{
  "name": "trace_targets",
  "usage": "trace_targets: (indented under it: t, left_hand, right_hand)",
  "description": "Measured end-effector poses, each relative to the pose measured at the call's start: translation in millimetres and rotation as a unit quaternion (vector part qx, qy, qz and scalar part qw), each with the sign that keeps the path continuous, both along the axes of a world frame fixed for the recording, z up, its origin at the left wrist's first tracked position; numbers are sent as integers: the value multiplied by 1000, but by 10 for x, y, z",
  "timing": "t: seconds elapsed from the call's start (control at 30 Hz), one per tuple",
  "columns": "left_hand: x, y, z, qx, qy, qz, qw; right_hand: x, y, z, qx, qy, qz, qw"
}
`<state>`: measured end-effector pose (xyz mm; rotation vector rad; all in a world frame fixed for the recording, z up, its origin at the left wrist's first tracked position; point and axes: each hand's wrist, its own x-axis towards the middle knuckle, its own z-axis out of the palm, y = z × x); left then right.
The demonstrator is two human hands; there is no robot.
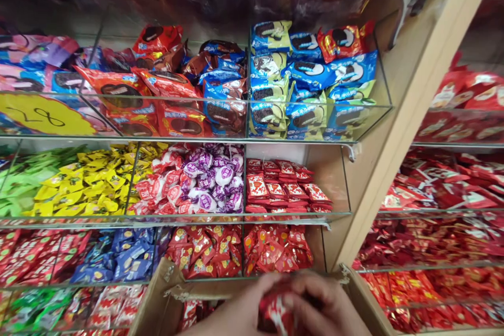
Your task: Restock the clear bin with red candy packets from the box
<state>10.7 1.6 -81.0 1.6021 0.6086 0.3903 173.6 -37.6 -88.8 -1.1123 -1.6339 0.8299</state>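
Clasping red-and-white wrapped candy (275, 316) in left hand (262, 290) and right hand (323, 296), with each grip curled closed around it, too blurred to count. Held low over a cardboard box (366, 304), near red packets (192, 314) inside. Facing wood-and-glass shelving (417, 105) stocked with purple twist-wrapped candies (220, 176) and blue cookie packs (309, 74).

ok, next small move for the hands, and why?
Probably lift the held red-and-white packaging toward the similar-coloured stacked packets ahead. Both hands have it gripped over the cardboard box, and there's visible room above that stack. Blur hides the exact item, so I'd check the match first.
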Motion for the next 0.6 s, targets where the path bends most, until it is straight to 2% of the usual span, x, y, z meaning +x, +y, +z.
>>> trace_targets:
  t: [0.07, 0.1, 0.17, 0.33, 0.5, 0.53, 0.6]
  left_hand:
    - [66, -52, 73, -81, -92, 58, 991]
    - [89, -66, 99, -104, -109, 83, 985]
    - [114, -72, 138, -95, -95, 112, 985]
    - [108, -37, 207, -52, -76, 155, 984]
    - [86, -23, 246, -52, -68, 167, 982]
    - [81, -24, 246, -43, -74, 167, 982]
    - [74, -25, 232, -25, -97, 150, 984]
  right_hand:
    - [-25, 82, 50, -91, 130, -35, 987]
    - [-31, 112, 66, -131, 184, -40, 973]
    - [-28, 150, 76, -175, 254, -25, 951]
    - [-15, 163, 37, -185, 301, 24, 935]
    - [-70, 168, -6, -209, 421, 9, 882]
    - [-80, 170, -16, -206, 413, 4, 887]
    - [-91, 172, -47, -188, 349, 0, 918]
